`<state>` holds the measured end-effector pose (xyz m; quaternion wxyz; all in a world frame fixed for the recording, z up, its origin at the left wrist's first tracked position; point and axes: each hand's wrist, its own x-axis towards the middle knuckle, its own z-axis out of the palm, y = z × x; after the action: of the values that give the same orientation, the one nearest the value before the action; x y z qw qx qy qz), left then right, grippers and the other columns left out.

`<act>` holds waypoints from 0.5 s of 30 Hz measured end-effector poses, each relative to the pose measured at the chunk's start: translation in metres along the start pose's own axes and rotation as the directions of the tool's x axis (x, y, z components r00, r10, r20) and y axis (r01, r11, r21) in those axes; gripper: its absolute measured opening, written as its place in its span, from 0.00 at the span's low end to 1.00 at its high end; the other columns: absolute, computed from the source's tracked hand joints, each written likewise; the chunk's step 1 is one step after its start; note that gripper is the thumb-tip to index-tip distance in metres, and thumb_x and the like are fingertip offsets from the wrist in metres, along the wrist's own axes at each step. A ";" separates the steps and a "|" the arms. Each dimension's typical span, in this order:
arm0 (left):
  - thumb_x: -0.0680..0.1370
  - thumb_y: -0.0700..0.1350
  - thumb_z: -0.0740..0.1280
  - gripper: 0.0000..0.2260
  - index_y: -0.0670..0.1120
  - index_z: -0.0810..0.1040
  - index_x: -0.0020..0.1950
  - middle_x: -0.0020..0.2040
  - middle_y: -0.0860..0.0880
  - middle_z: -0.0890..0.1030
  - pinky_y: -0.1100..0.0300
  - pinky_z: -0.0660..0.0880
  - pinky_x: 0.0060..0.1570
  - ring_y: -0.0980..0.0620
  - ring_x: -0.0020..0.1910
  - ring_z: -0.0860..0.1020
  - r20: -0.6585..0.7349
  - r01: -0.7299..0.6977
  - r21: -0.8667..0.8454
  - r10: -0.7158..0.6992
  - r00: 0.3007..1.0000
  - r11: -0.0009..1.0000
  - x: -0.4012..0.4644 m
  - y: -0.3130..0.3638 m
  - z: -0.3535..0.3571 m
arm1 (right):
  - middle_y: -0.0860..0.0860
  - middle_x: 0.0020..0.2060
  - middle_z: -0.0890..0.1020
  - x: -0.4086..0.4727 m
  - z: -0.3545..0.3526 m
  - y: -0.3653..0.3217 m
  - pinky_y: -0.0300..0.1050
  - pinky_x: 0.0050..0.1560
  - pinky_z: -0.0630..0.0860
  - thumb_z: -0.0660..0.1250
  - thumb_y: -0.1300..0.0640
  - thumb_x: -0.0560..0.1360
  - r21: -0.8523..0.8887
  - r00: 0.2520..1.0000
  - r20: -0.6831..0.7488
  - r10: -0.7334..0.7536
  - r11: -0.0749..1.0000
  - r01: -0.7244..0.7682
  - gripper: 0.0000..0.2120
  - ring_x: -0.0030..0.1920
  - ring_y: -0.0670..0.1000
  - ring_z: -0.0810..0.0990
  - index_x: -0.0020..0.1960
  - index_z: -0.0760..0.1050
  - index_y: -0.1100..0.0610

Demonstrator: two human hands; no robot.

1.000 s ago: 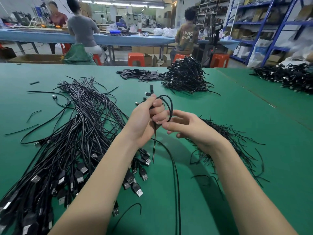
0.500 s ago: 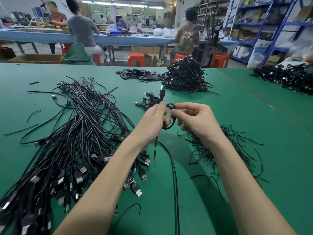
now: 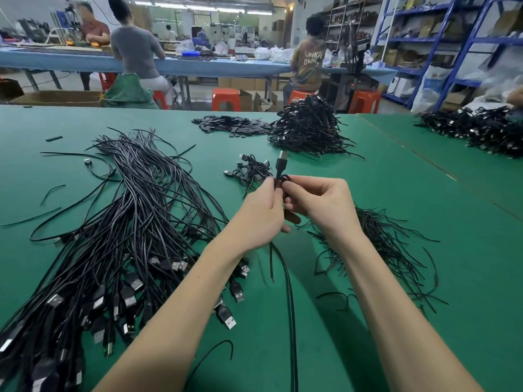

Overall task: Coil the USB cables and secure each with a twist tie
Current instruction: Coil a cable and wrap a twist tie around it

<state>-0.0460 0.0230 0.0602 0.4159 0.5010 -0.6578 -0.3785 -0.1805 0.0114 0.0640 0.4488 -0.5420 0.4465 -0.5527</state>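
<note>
Both hands meet above the middle of the green table [image 3: 424,193]. My left hand [image 3: 261,213] and my right hand [image 3: 319,205] pinch one black USB cable [image 3: 291,306], wound into a small loop between the fingertips. Its plug [image 3: 281,162] sticks up above the fingers, and its long tail runs down toward me across the table. A thin twist tie [image 3: 271,261] hangs below my left hand. A big sheaf of loose USB cables [image 3: 119,250] lies to the left. Loose black twist ties [image 3: 396,250] are heaped under my right wrist.
A mound of coiled cables [image 3: 308,128] sits at the far centre, with flat black pieces [image 3: 232,127] beside it. A few coiled cables [image 3: 252,169] lie just beyond my hands. Another cable heap [image 3: 486,131] lies far right. People sit at a blue bench behind.
The wide loop has been drawn down into a small tight coil. Both hands have risen and moved away from me, and the plug now points up above the fingers.
</note>
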 end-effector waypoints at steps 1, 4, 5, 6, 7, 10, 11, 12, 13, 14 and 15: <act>0.85 0.46 0.52 0.11 0.41 0.70 0.59 0.49 0.43 0.80 0.43 0.81 0.47 0.43 0.44 0.84 -0.006 0.000 0.048 0.000 1.000 0.999 0.000 0.000 0.000 | 0.55 0.38 0.87 0.000 0.000 -0.001 0.47 0.47 0.84 0.74 0.62 0.76 -0.039 1.000 0.002 -0.004 0.999 0.004 0.06 0.35 0.49 0.84 0.47 0.87 0.52; 0.85 0.46 0.52 0.11 0.42 0.70 0.57 0.45 0.45 0.79 0.46 0.77 0.46 0.47 0.39 0.77 -0.046 -0.005 0.162 0.013 0.999 0.987 0.001 -0.001 -0.004 | 0.52 0.38 0.88 -0.001 0.000 -0.005 0.53 0.53 0.84 0.74 0.56 0.76 -0.159 0.998 0.065 -0.010 0.987 0.020 0.04 0.39 0.52 0.87 0.46 0.86 0.48; 0.85 0.45 0.51 0.11 0.42 0.70 0.56 0.47 0.46 0.79 0.48 0.76 0.46 0.48 0.41 0.76 -0.050 -0.011 0.198 0.021 0.999 0.980 0.000 0.000 -0.005 | 0.50 0.39 0.88 -0.001 0.000 -0.007 0.51 0.52 0.84 0.75 0.54 0.75 -0.171 0.996 0.087 -0.020 0.985 0.035 0.02 0.40 0.50 0.87 0.46 0.86 0.48; 0.85 0.45 0.51 0.10 0.43 0.71 0.55 0.48 0.46 0.80 0.50 0.76 0.46 0.48 0.42 0.77 -0.039 -0.020 0.226 0.030 0.999 0.974 -0.001 0.001 -0.006 | 0.47 0.39 0.87 0.000 0.000 -0.009 0.48 0.48 0.83 0.75 0.51 0.75 -0.181 0.995 0.087 -0.044 0.982 0.059 0.02 0.39 0.48 0.86 0.47 0.86 0.48; 0.85 0.44 0.51 0.09 0.45 0.71 0.54 0.48 0.47 0.80 0.51 0.76 0.47 0.48 0.44 0.78 -0.012 -0.034 0.253 0.038 0.999 0.967 -0.002 0.002 -0.004 | 0.46 0.39 0.87 0.001 -0.001 -0.010 0.44 0.44 0.81 0.76 0.49 0.74 -0.197 0.995 0.070 -0.073 0.977 0.085 0.04 0.37 0.45 0.85 0.47 0.86 0.49; 0.85 0.42 0.52 0.09 0.46 0.71 0.55 0.45 0.48 0.78 0.52 0.76 0.47 0.46 0.43 0.76 0.104 -0.079 0.301 0.050 0.993 0.950 -0.006 0.003 0.003 | 0.47 0.34 0.85 0.003 -0.006 -0.010 0.43 0.39 0.75 0.77 0.49 0.72 -0.274 0.995 0.031 -0.090 0.957 0.095 0.05 0.32 0.45 0.79 0.43 0.86 0.50; 0.85 0.43 0.52 0.09 0.45 0.71 0.57 0.44 0.48 0.77 0.50 0.76 0.48 0.46 0.42 0.75 0.135 -0.078 0.271 0.042 0.990 0.960 -0.006 0.002 0.006 | 0.49 0.32 0.84 0.003 -0.009 -0.009 0.44 0.37 0.74 0.78 0.50 0.72 -0.272 0.997 0.027 -0.078 0.959 0.082 0.06 0.31 0.46 0.77 0.41 0.86 0.52; 0.85 0.44 0.52 0.10 0.44 0.70 0.61 0.43 0.49 0.76 0.48 0.76 0.48 0.48 0.41 0.73 0.157 -0.065 0.209 0.032 0.987 0.976 -0.006 0.002 0.008 | 0.50 0.30 0.82 0.002 -0.011 -0.008 0.44 0.35 0.72 0.78 0.50 0.71 -0.256 0.998 0.017 -0.068 0.964 0.070 0.08 0.29 0.47 0.74 0.40 0.85 0.54; 0.85 0.46 0.52 0.11 0.44 0.69 0.64 0.42 0.50 0.75 0.49 0.76 0.45 0.50 0.39 0.73 0.173 -0.039 0.133 0.016 0.985 0.990 -0.006 0.002 0.010 | 0.50 0.29 0.80 0.002 -0.014 -0.007 0.44 0.33 0.69 0.79 0.49 0.71 -0.242 0.998 0.002 -0.069 0.968 0.067 0.09 0.28 0.47 0.71 0.38 0.86 0.53; 0.85 0.47 0.52 0.11 0.45 0.67 0.65 0.41 0.51 0.74 0.54 0.74 0.41 0.53 0.37 0.72 0.187 -0.005 0.045 -0.003 0.982 0.999 -0.005 0.003 0.010 | 0.50 0.27 0.79 0.003 -0.017 -0.007 0.44 0.33 0.66 0.79 0.48 0.70 -0.233 0.997 -0.015 -0.074 0.970 0.069 0.09 0.28 0.48 0.69 0.37 0.86 0.53; 0.86 0.48 0.52 0.09 0.47 0.65 0.63 0.40 0.52 0.74 0.59 0.72 0.37 0.56 0.34 0.72 0.199 0.031 -0.049 -0.020 0.980 0.998 -0.005 0.003 0.011 | 0.49 0.27 0.77 0.004 -0.019 -0.006 0.44 0.33 0.64 0.79 0.47 0.70 -0.225 0.996 -0.032 -0.079 0.972 0.070 0.09 0.29 0.49 0.67 0.37 0.86 0.52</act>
<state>-0.0569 0.0295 0.0580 0.3564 0.4583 -0.6793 -0.4488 -0.1994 0.0093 0.0706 0.3547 -0.5942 0.4941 -0.5262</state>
